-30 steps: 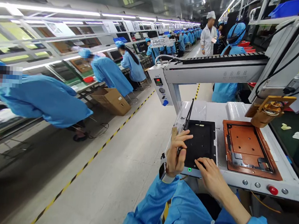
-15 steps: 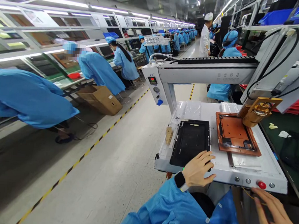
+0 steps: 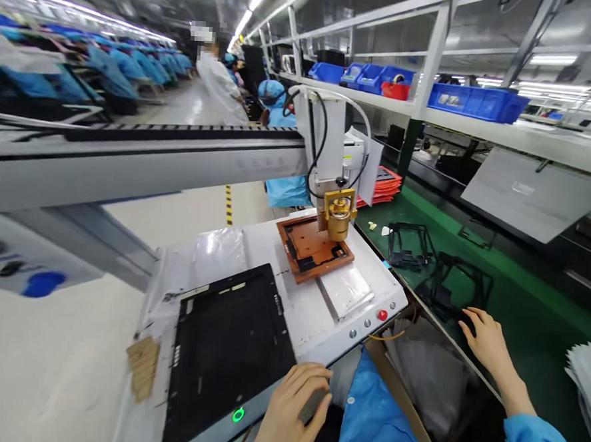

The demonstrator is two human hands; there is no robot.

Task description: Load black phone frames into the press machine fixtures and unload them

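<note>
My left hand (image 3: pixel 291 407) is by the machine's front edge, beside a flat black panel (image 3: pixel 230 350). Its fingers are apart from the thumb; a dark grey patch shows between them, and no held object can be made out. My right hand (image 3: pixel 488 343) reaches over the green bench with fingers apart, its tips close to thin black frames (image 3: pixel 455 281); whether they touch is unclear. Another black frame (image 3: pixel 409 244) lies farther back. On the white machine bed (image 3: pixel 259 235), a brown-orange fixture (image 3: pixel 311 242) holds a black-edged part beneath a brass-coloured head (image 3: pixel 339 223).
A grey gantry beam (image 3: pixel 203 162) spans the machine. Its front carries a red button (image 3: pixel 382 314) and a green-lit button (image 3: pixel 238 415). Red sheets (image 3: pixel 385 186) are stacked behind, white sheets (image 3: pixel 589 379) at right. Blue bins (image 3: pixel 473 102) line the shelf. Several people work farther back.
The view has swung right, bringing the green bench and shelf into sight. My right hand has moved from near the machine's front buttons to the black frames. My left hand remains by the black panel.
</note>
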